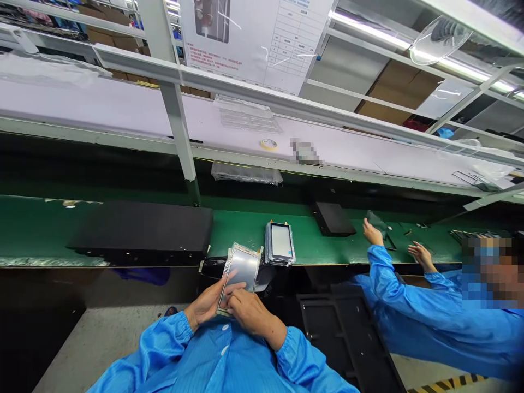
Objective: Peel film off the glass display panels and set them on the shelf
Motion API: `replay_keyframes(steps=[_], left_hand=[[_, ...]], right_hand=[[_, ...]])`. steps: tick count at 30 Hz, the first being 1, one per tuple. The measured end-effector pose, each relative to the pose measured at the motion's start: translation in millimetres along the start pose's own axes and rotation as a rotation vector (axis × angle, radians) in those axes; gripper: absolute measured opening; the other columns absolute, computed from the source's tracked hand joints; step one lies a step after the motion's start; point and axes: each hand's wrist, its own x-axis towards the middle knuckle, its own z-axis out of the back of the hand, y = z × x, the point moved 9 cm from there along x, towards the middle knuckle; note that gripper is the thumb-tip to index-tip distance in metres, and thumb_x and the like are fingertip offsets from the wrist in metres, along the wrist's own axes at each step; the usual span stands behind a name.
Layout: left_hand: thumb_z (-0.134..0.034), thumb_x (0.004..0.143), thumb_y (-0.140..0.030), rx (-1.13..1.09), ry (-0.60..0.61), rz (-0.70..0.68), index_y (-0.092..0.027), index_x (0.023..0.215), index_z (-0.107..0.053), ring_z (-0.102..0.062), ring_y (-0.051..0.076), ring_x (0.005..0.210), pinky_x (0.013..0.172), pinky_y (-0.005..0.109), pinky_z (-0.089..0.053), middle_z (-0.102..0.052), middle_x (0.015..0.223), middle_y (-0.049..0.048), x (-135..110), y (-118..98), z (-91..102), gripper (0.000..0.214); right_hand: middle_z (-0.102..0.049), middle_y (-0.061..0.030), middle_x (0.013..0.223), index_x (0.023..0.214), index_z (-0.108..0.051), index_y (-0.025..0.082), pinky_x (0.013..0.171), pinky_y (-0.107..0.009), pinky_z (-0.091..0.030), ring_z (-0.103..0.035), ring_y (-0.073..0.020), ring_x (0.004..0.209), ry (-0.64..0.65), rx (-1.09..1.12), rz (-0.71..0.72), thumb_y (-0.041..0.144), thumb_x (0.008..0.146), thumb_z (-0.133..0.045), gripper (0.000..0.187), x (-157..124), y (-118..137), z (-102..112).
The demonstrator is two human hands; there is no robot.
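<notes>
I hold a flat screen panel in a shiny clear bag (pixel 240 271) upright in front of my chest. My left hand (pixel 208 303) grips its lower left edge, thumb laid across the face. My right hand (pixel 250 313) is closed on the panel's lower end, fingers pinching at the bottom of the bag. Just beyond, a stack of similar panels (pixel 280 243) lies on the green conveyor belt (pixel 245 229).
A long black tray (pixel 143 232) lies on the belt at left, a smaller black box (pixel 333 218) at right. A black tray (pixel 347 338) sits low at my right. A co-worker in blue (pixel 429 311) reaches onto the belt. A tape roll (pixel 269 144) rests on the white shelf.
</notes>
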Motion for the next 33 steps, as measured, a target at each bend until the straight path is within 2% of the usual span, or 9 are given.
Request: replay_keyframes(steps=[4, 8, 13, 15, 17, 21, 25, 28, 33], left_hand=[[-0.098, 0.061, -0.025, 0.153, 0.175, -0.053, -0.027, 0.159, -0.031, -0.069, 0.031, 0.117, 0.094, 0.036, -0.056, -0.062, 0.144, 0.0167, -9.3, 0.8, -8.5, 0.118], [-0.091, 0.071, -0.026, 0.309, 0.201, -0.058, -0.029, 0.155, -0.038, -0.064, 0.038, 0.127, 0.095, 0.046, -0.056, -0.064, 0.141, 0.0167, -15.6, 2.6, -2.6, 0.099], [-0.083, 0.079, -0.027, 0.297, 0.17, -0.038, -0.03, 0.145, -0.049, -0.06, 0.04, 0.132, 0.099, 0.052, -0.055, -0.067, 0.139, 0.0153, -25.8, -3.0, 8.4, 0.074], [-0.082, 0.081, -0.029, 0.301, 0.122, -0.055, -0.028, 0.138, -0.056, -0.065, 0.039, 0.125, 0.096, 0.05, -0.056, -0.071, 0.133, 0.0145, -28.9, -8.1, 15.1, 0.063], [-0.077, 0.086, -0.036, 0.334, 0.056, -0.078, -0.024, 0.133, -0.062, -0.07, 0.035, 0.116, 0.094, 0.045, -0.057, -0.074, 0.126, 0.0145, -30.9, -14.2, 21.6, 0.051], [-0.073, 0.089, -0.045, 0.383, -0.053, -0.13, -0.02, 0.122, -0.073, -0.07, 0.031, 0.113, 0.09, 0.04, -0.058, -0.074, 0.126, 0.0142, -33.3, -26.9, 26.1, 0.042], [-0.076, 0.085, -0.045, 0.376, -0.049, -0.118, -0.021, 0.117, -0.078, -0.069, 0.032, 0.112, 0.09, 0.042, -0.059, -0.074, 0.124, 0.0136, -31.9, -28.8, 19.7, 0.04], [-0.076, 0.086, -0.044, 0.385, -0.031, -0.105, -0.021, 0.116, -0.079, -0.07, 0.033, 0.109, 0.089, 0.042, -0.059, -0.075, 0.119, 0.0136, -30.0, -28.1, 15.3, 0.038], [-0.078, 0.084, -0.043, 0.379, -0.054, -0.109, -0.02, 0.117, -0.078, -0.072, 0.033, 0.106, 0.089, 0.042, -0.059, -0.077, 0.116, 0.0136, -31.5, -28.6, 17.7, 0.04]], right_hand=[[-0.069, -0.0089, 0.102, 0.101, -0.055, 0.016, 0.072, -0.03, -0.044, -0.063, -0.0189, 0.087, -0.014, 0.255, -0.141, 0.024, 0.101, -0.05, 0.01, -1.2, -7.2, 1.3], [-0.065, -0.0007, 0.078, 0.092, -0.051, 0.02, 0.06, -0.025, -0.04, -0.055, -0.0124, 0.064, -0.223, 0.692, -0.346, 0.037, 0.1, -0.046, 0.02, -3.8, -48.5, 33.1], [-0.055, 0.0061, 0.064, 0.082, -0.049, 0.021, 0.042, -0.019, -0.029, -0.039, -0.0051, 0.044, -1.112, 1.258, -0.716, 0.056, 0.07, -0.078, 0.047, -95.1, -175.2, 123.7], [-0.06, 0.0035, 0.07, 0.086, -0.053, 0.02, 0.052, -0.021, -0.045, -0.054, -0.0089, 0.055, -1.488, 1.136, -0.769, 0.052, 0.061, -0.084, 0.051, -154.9, -204.0, 158.4], [-0.068, -0.0033, 0.085, 0.096, -0.059, 0.019, 0.073, -0.033, -0.058, -0.066, -0.0162, 0.074, -1.658, 0.829, -0.802, 0.054, 0.068, -0.078, 0.049, -199.1, -206.8, 180.6], [-0.073, -0.0149, 0.105, 0.098, -0.073, 0.018, 0.103, -0.053, -0.05, -0.068, -0.0283, 0.101, -1.257, 0.385, -0.844, 0.06, 0.082, -0.063, 0.046, -179.7, -180.6, 161.6], [-0.074, -0.0144, 0.117, 0.108, -0.074, 0.02, 0.107, -0.052, -0.048, -0.068, -0.0303, 0.111, -0.819, 0.82, -0.758, 0.066, 0.078, -0.071, 0.055, -94.9, -159.1, 81.7], [-0.075, -0.0101, 0.106, 0.107, -0.072, 0.018, 0.098, -0.044, -0.053, -0.07, -0.0252, 0.099, -0.728, 1.142, -0.689, 0.07, 0.07, -0.079, 0.064, -50.0, -144.8, 52.7], [-0.062, 0.0008, 0.067, 0.071, -0.059, 0.017, 0.063, -0.026, -0.05, -0.06, -0.0129, 0.062, -0.752, 1.567, -0.707, 0.069, 0.057, -0.089, 0.062, -21.6, -135.8, 33.3]])
